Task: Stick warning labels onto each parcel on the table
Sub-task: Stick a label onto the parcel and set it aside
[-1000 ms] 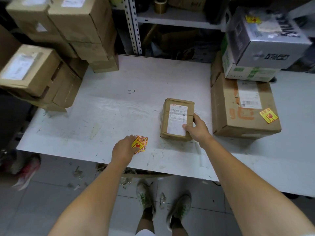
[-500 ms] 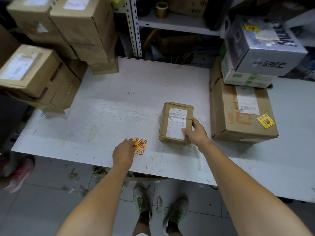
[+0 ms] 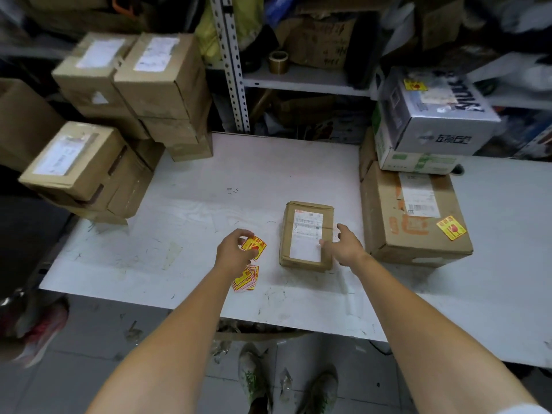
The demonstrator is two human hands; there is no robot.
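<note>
Head view: one warning label held up beside a small parcel.
At frame centre the left hand (image 3: 236, 252) pinches a yellow-and-red warning label (image 3: 256, 247) above the label stack (image 3: 245, 278) on the white worktop (image 3: 185, 234). The right hand (image 3: 343, 245), fingers spread loosely, touches the right edge of the small brown parcel (image 3: 304, 234), just left of a larger cardboard box (image 3: 388, 243).

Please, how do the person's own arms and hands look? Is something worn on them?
Both forearms are bare down to the lower edge of the picture. The left hand and the right hand wear no gloves. I see no watch, bracelet or ring, though the right hand is a little blurred. Only the edge of a white sleeve shows on the right arm, in the lower right corner.
</note>
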